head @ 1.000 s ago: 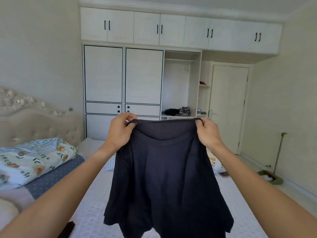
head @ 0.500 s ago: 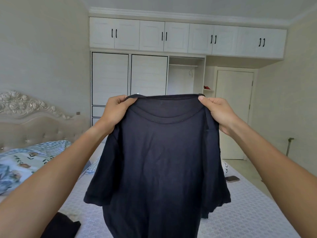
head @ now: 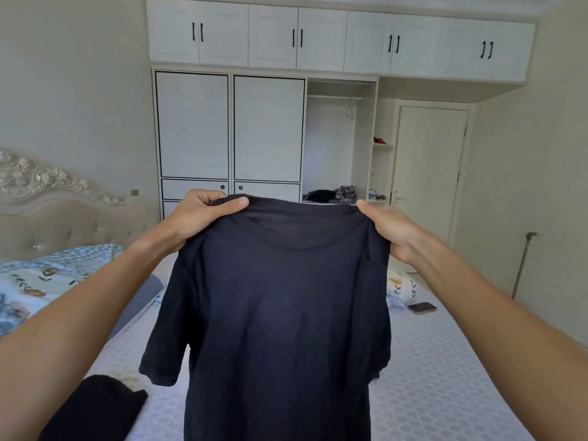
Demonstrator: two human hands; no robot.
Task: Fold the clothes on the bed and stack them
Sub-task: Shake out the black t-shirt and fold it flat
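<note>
A dark navy T-shirt (head: 280, 319) hangs upright in front of me, held up by its two shoulders above the bed (head: 439, 377). My left hand (head: 197, 218) grips the left shoulder, thumb lying over the collar edge. My right hand (head: 386, 229) pinches the right shoulder. Both sleeves dangle, and the hem drops out of view at the bottom. A black garment (head: 95, 405) lies on the bed at the lower left, partly behind my left forearm.
A phone (head: 422, 307) lies on the bed's right side near a floral pillow (head: 401, 286). A floral quilt (head: 41, 281) and the padded headboard (head: 63, 214) are at left. White wardrobes (head: 229, 128), a closed door (head: 428, 173) and a leaning mop handle (head: 521, 265) stand beyond.
The shirt rose and spread out a second ago, then came down a little with both hands. My view has tilted slightly, showing more of the bed.
</note>
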